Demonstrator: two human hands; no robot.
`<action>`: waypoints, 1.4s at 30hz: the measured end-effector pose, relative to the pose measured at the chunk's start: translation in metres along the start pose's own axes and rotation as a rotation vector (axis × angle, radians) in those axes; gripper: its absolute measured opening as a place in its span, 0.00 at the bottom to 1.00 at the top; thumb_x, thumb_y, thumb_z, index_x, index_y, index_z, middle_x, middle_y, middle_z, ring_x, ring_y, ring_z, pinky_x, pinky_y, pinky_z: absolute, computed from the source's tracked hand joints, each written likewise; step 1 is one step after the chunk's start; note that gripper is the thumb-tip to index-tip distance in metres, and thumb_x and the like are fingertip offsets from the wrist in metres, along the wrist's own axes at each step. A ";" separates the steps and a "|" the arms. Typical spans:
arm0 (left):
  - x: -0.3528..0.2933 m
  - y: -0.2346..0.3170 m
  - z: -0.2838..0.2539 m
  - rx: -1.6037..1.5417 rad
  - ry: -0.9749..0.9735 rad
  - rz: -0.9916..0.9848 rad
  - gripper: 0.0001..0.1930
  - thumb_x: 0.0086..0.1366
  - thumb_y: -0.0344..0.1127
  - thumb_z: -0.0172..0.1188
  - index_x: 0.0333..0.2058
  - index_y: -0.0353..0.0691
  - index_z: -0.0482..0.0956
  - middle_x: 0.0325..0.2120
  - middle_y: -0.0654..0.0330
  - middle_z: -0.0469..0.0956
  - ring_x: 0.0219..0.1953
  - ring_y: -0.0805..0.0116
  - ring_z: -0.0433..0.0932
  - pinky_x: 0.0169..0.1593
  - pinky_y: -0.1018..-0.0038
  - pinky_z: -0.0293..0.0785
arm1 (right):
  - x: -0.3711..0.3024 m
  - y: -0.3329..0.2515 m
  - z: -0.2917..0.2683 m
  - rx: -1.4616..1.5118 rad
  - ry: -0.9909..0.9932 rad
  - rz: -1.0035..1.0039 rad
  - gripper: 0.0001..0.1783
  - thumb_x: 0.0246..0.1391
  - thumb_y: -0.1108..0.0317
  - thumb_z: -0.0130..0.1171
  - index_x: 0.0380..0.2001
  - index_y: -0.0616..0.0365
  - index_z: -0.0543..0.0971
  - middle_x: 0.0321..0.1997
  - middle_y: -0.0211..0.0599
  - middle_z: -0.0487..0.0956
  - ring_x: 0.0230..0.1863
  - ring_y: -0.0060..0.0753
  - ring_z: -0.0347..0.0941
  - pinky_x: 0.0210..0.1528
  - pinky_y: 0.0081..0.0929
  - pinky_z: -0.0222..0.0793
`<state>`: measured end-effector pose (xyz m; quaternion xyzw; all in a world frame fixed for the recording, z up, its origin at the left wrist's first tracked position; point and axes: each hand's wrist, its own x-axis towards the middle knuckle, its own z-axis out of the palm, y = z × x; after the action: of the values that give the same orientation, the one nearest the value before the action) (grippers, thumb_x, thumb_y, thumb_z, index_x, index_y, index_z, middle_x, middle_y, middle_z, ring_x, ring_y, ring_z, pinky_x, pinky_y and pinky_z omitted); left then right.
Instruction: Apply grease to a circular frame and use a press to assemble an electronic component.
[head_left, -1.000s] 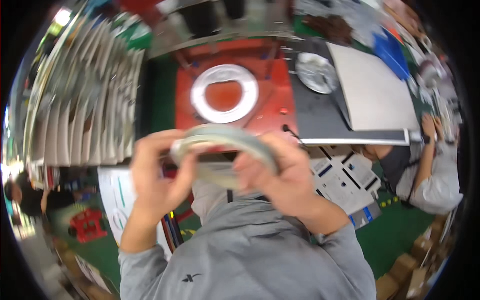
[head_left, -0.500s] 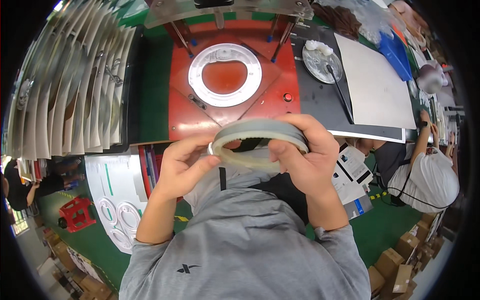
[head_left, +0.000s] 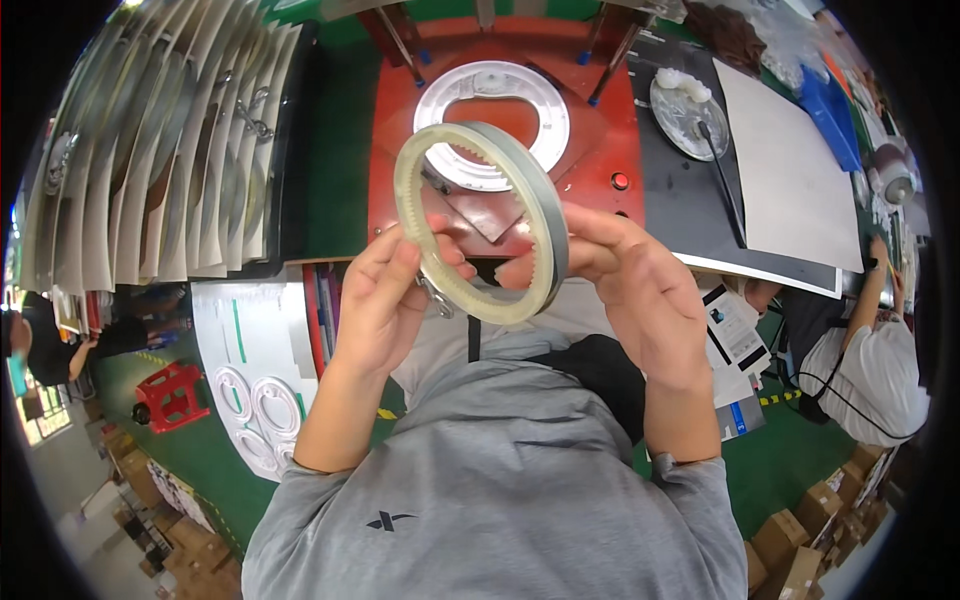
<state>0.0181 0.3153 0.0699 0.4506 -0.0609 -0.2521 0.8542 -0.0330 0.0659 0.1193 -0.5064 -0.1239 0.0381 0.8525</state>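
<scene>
A ring with a grey outer band and a cream, toothed inner side stands tilted nearly upright between my hands. My left hand pinches its lower left part, where a small metal clasp hangs by the rim. From the right, my right hand grips the band, and a fingertip shows through the ring's opening. Beyond it, a white round plate with a large rounded cut-out lies on the red machine base; the raised ring hides part of both.
Two metal posts rise at the base's back. A red button sits at its right. Further right are a clear dish with white lumps, a black-handled tool and a pale sheet. Upright cardboard dividers fill the left.
The ring has been lifted and turned from lying nearly flat to almost upright. Both hands have shifted their grip on it. The whole view has moved slightly, with the bench now further right.
</scene>
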 end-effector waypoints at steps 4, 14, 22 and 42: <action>-0.002 -0.004 0.003 -0.048 -0.007 -0.031 0.21 0.81 0.41 0.51 0.61 0.30 0.74 0.44 0.55 0.83 0.47 0.62 0.84 0.53 0.68 0.81 | -0.006 0.005 0.007 -0.066 0.003 -0.001 0.27 0.76 0.63 0.51 0.66 0.74 0.68 0.56 0.58 0.82 0.52 0.43 0.85 0.59 0.39 0.79; 0.001 -0.001 0.013 -0.070 -0.021 -0.201 0.21 0.82 0.40 0.50 0.62 0.29 0.74 0.42 0.55 0.83 0.46 0.63 0.84 0.52 0.69 0.79 | 0.003 0.009 -0.004 0.073 0.049 0.003 0.21 0.76 0.58 0.51 0.57 0.67 0.73 0.40 0.43 0.86 0.41 0.32 0.85 0.42 0.23 0.79; 0.002 0.016 0.015 0.406 -0.140 0.004 0.18 0.74 0.26 0.59 0.60 0.27 0.76 0.46 0.46 0.86 0.51 0.59 0.85 0.57 0.65 0.80 | 0.002 -0.015 -0.021 0.089 0.179 0.380 0.23 0.74 0.49 0.56 0.37 0.60 0.82 0.20 0.24 0.74 0.21 0.15 0.68 0.24 0.21 0.62; 0.010 0.002 0.036 0.556 -0.070 0.133 0.21 0.65 0.15 0.64 0.56 0.24 0.77 0.51 0.42 0.84 0.54 0.57 0.84 0.58 0.67 0.81 | -0.034 -0.022 -0.135 -0.998 0.793 -0.098 0.15 0.68 0.62 0.64 0.48 0.65 0.80 0.40 0.38 0.84 0.40 0.30 0.81 0.45 0.28 0.75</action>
<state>0.0154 0.2848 0.0917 0.6536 -0.1865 -0.1845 0.7100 -0.0332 -0.0667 0.0709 -0.8120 0.1751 -0.2537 0.4957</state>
